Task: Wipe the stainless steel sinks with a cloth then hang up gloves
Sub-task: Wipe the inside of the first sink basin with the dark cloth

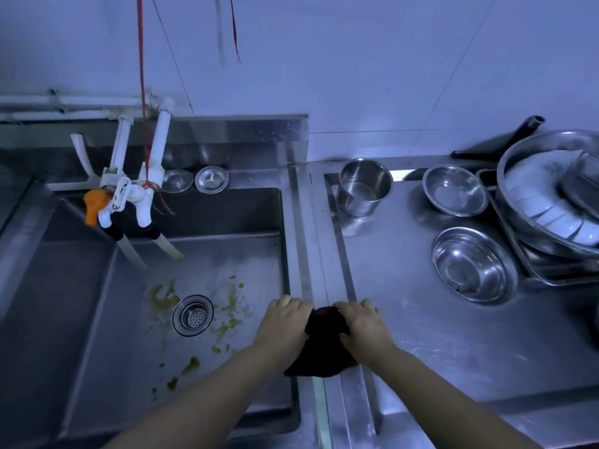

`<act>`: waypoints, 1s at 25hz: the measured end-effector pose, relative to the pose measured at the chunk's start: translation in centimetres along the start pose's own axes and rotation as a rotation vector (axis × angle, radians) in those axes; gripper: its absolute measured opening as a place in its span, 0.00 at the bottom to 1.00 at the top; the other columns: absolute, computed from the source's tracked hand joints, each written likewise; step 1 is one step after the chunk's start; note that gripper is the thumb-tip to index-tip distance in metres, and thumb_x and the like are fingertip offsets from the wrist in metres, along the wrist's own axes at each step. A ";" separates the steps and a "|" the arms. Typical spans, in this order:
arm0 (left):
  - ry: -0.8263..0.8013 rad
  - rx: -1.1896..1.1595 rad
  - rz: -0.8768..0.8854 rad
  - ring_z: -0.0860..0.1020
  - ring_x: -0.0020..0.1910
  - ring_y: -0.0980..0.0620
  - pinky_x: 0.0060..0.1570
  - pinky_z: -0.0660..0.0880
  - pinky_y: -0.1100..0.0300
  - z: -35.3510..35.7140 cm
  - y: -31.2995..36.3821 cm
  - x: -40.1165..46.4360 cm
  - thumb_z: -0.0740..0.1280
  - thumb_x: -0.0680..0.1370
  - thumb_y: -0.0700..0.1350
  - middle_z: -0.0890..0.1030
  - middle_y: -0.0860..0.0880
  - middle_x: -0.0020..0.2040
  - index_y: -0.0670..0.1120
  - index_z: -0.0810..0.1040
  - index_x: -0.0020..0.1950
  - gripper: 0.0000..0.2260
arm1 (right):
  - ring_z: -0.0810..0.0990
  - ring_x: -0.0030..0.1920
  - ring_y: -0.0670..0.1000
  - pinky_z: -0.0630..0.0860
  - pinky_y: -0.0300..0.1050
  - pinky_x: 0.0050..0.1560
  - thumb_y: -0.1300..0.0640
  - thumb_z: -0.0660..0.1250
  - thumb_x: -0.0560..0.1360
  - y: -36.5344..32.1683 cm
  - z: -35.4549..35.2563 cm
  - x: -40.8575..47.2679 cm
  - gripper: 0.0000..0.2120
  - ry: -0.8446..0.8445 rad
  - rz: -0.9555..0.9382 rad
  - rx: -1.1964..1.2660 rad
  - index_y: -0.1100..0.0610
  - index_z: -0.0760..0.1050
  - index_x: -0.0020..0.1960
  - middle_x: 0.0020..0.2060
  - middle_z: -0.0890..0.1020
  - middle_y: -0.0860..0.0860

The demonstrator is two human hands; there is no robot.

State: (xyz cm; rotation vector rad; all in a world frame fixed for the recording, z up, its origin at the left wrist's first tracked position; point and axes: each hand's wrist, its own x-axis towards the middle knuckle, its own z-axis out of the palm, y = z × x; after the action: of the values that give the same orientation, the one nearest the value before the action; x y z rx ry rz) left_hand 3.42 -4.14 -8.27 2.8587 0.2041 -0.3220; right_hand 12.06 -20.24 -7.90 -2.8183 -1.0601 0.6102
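A stainless steel sink (81,335) fills the left half of the view, with yellow-green stains around its round drain strainer (193,315). A dark cloth (324,345) hangs over the sink's right rim, bunched between both hands. My left hand (285,322) grips its left side and my right hand (364,325) grips its right side. The lower end of the cloth dangles below my wrists. No gloves are in view.
White plastic taps (136,192) with an orange piece hang over the sink's back left. Two strainer lids (211,179) lie on the back ledge. On the counter (421,335) to the right stand a steel pot (364,186), two steel bowls (470,264) and a large basin of dishes (551,196).
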 end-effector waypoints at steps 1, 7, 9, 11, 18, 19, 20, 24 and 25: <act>-0.020 0.002 -0.006 0.67 0.58 0.47 0.54 0.61 0.57 -0.1 -0.2 -0.4 0.62 0.72 0.43 0.74 0.49 0.55 0.48 0.71 0.57 0.13 | 0.69 0.59 0.55 0.61 0.45 0.52 0.59 0.62 0.71 -0.2 -0.4 0.0 0.21 0.026 -0.014 0.002 0.53 0.71 0.64 0.56 0.77 0.51; -0.067 -0.294 -0.065 0.74 0.49 0.47 0.40 0.64 0.58 -2.5 -4.2 -4.6 0.66 0.69 0.48 0.78 0.48 0.46 0.49 0.71 0.42 0.06 | 0.75 0.47 0.54 0.68 0.43 0.45 0.58 0.64 0.69 -5.0 -4.2 0.2 0.08 0.050 -0.255 0.162 0.58 0.77 0.46 0.44 0.79 0.52; -0.135 -0.415 -0.143 0.76 0.44 0.46 0.35 0.63 0.57 -3.3 -6.0 -6.2 0.67 0.70 0.49 0.79 0.48 0.44 0.52 0.66 0.42 0.09 | 0.77 0.44 0.54 0.66 0.42 0.43 0.55 0.64 0.71 -8.2 -4.5 0.8 0.07 0.002 -0.302 0.153 0.56 0.76 0.47 0.41 0.81 0.52; -0.159 -0.458 -0.215 0.76 0.44 0.46 0.37 0.68 0.55 -3.3 -8.7 -7.8 0.67 0.70 0.50 0.80 0.49 0.44 0.53 0.67 0.43 0.09 | 0.78 0.45 0.55 0.67 0.42 0.45 0.54 0.64 0.74 -11.4 -3.8 1.8 0.08 -0.038 -0.333 0.104 0.56 0.77 0.50 0.44 0.82 0.53; -0.200 -0.420 -0.278 0.79 0.45 0.50 0.38 0.70 0.59 2.4 -18.8 -9.1 0.63 0.73 0.46 0.81 0.53 0.44 0.56 0.77 0.51 0.09 | 0.78 0.46 0.57 0.70 0.44 0.38 0.58 0.61 0.77 -17.4 3.8 5.9 0.06 -0.240 -0.176 0.047 0.56 0.75 0.51 0.47 0.81 0.55; -0.194 -0.397 -0.270 0.79 0.45 0.49 0.37 0.69 0.59 3.5 -19.3 -8.5 0.63 0.73 0.46 0.81 0.52 0.45 0.56 0.77 0.52 0.10 | 0.78 0.46 0.57 0.69 0.44 0.37 0.60 0.60 0.77 -17.7 5.0 6.5 0.06 -0.250 -0.135 0.025 0.56 0.75 0.50 0.46 0.80 0.56; -0.171 -0.372 -0.262 0.79 0.45 0.49 0.37 0.68 0.60 4.5 -19.7 -7.8 0.62 0.73 0.45 0.82 0.52 0.45 0.56 0.78 0.52 0.10 | 0.78 0.45 0.57 0.68 0.43 0.36 0.61 0.59 0.76 -17.8 5.9 7.2 0.06 -0.244 -0.089 0.022 0.57 0.74 0.49 0.46 0.80 0.56; -0.048 -0.343 -0.215 0.80 0.44 0.47 0.35 0.67 0.60 7.5 -19.6 -5.4 0.62 0.72 0.43 0.82 0.50 0.45 0.55 0.78 0.52 0.12 | 0.78 0.45 0.56 0.70 0.45 0.37 0.68 0.58 0.74 -17.0 8.0 8.4 0.10 -0.113 0.031 -0.004 0.59 0.75 0.51 0.47 0.79 0.56; -0.053 -0.347 -0.184 0.80 0.46 0.46 0.37 0.69 0.59 8.2 -19.4 -5.3 0.62 0.73 0.42 0.81 0.50 0.47 0.55 0.78 0.54 0.13 | 0.78 0.46 0.57 0.73 0.46 0.40 0.69 0.58 0.74 -16.8 8.5 8.2 0.11 -0.109 0.041 -0.042 0.60 0.75 0.52 0.49 0.79 0.57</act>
State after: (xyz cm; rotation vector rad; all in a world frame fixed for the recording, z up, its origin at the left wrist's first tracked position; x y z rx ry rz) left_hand -6.60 11.68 -19.31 2.4906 0.4664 -0.3577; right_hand 3.97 -2.83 -15.11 -2.8789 -1.0467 0.7619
